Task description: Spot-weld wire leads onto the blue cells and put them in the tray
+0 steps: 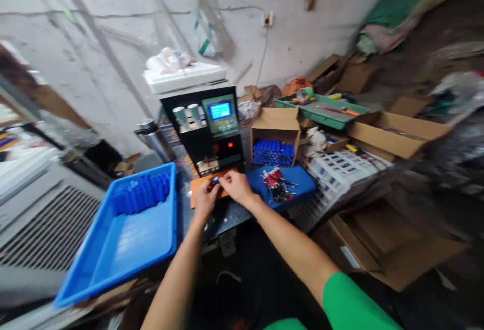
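Observation:
My left hand (205, 200) and my right hand (237, 186) meet over an orange mat (194, 184) at the foot of a black machine (196, 143) with a lit screen. Pinched between the fingertips of both hands is a small blue battery cell (215, 179), mostly covered by the fingers. Just beyond the hands lie the machine's metal contacts (207, 166). To the right of my right hand, a bundle of red and black wires with white connectors (278, 183) rests on a blue pad (304, 182).
Blue cells fill a cardboard box (280, 118) beside the machine. On the left, a blue tray (174, 209) holds rows of blue cells (145, 194). A steel flask (153, 138) stands behind it. Further right are a green tray (321, 113), a white basket (333, 176) and open cartons (393, 239).

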Motion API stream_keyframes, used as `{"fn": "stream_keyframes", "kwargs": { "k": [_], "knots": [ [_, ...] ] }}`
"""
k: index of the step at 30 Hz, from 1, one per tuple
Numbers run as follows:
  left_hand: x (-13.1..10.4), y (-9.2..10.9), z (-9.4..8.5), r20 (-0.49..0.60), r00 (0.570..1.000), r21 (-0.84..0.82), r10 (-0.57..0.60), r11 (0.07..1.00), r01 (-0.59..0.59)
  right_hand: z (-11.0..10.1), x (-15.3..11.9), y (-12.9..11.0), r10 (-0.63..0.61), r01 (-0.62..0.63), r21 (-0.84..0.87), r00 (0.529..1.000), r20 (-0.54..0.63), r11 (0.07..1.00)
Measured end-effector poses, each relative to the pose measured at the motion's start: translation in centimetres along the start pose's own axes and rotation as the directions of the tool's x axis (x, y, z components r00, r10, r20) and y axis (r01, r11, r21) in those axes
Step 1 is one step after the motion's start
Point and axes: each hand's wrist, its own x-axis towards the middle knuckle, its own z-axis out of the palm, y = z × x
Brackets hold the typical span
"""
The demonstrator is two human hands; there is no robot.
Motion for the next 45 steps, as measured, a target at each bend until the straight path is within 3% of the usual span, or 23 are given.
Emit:
{"fn": "stream_keyframes", "kwargs": {
  "k": [5, 11, 16, 19, 23, 29, 31, 33, 37, 45],
  "knots": [
    [1.3, -0.8, -0.2, -0.001, 0.999, 0.092, 0.052, 0.994, -0.051, 0.3, 0.4, -0.5, 0.054, -0.055, -0.074, 0.998, -0.017, 0.996],
    [1.3, -0.6, 0.0, -0.059, 0.976, 0.209, 0.208, 0.959, -0.191, 1.1, 0.2, -0.4, 0.120, -0.121, 0.089, 0.993, 0.018, 0.989],
    [1.2, -0.5, -0.2, -0.044, 0.974, 0.255, 0.223, 0.945, -0.205, 1.7, -0.1, -0.2, 0.126, -0.127, 0.141, 0.992, 0.022, 0.982],
    [1.4, -0.7, -0.2, -0.035, 0.977, 0.271, 0.210, 0.943, -0.193, 1.2, -0.7, -0.4, 0.083, -0.083, 0.025, 0.996, -0.009, 0.996],
    [1.4, -0.9, -0.2, -0.039, 0.982, 0.279, 0.186, 0.946, -0.168, 0.3, -1.1, -0.9, -0.065, 0.042, -0.204, 0.992, -0.110, 0.978],
    [1.3, -0.8, -0.2, -0.057, 0.981, 0.270, 0.183, 0.949, -0.161, 0.6, -0.9, -1.1, 0.062, -0.060, -0.140, 0.998, 0.012, 0.988],
    [1.3, -1.0, -0.2, -0.049, 0.982, 0.287, 0.182, 0.944, -0.160, 0.7, -1.2, -0.9, 0.012, -0.020, -0.209, 0.999, -0.040, 0.978],
    [1.4, -1.3, -0.2, -0.035, 0.982, 0.305, 0.186, 0.938, -0.167, 0.6, -1.5, -0.7, -0.116, 0.081, -0.329, 0.989, -0.088, 0.941],
    [1.6, -1.8, -0.3, 0.024, 0.979, 0.318, 0.204, 0.926, -0.201, 0.0, -1.4, -0.3, -0.417, 0.371, -0.486, 0.909, 0.015, 0.791],
    [1.6, -2.0, -0.4, 0.064, 0.981, 0.310, 0.182, 0.931, -0.193, -0.8, 0.3, 0.1, -0.499, 0.522, -0.548, 0.842, 0.205, 0.654]
  ]
}}
